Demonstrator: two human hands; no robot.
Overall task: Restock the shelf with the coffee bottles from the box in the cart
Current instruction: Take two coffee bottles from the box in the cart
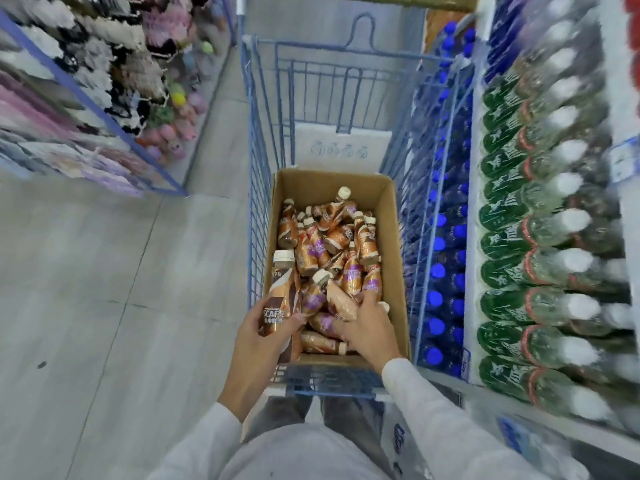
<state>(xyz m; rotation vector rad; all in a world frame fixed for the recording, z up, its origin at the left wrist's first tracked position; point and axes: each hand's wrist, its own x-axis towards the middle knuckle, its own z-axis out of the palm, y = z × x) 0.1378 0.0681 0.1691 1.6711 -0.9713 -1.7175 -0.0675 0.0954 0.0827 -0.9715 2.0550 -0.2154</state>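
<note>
A cardboard box (393, 237) sits in the near end of a blue wire cart (258, 140). Several brown coffee bottles with cream caps (346, 237) lie jumbled inside it. My left hand (266, 336) grips one upright coffee bottle (282, 292) at the box's near left corner. My right hand (367, 329) reaches into the box and holds another coffee bottle (337, 296), which tilts with its cap pointing up and left. The shelf on the right (471, 271) holds other drinks; no coffee bottles show on it.
Right of the cart, the shelf carries rows of blue-capped bottles (446, 244) and green-labelled bottles with white caps (540, 237). A rack of plush and fabric goods (114, 84) lines the left side. Grey tiled floor (104, 289) lies between the rack and the cart.
</note>
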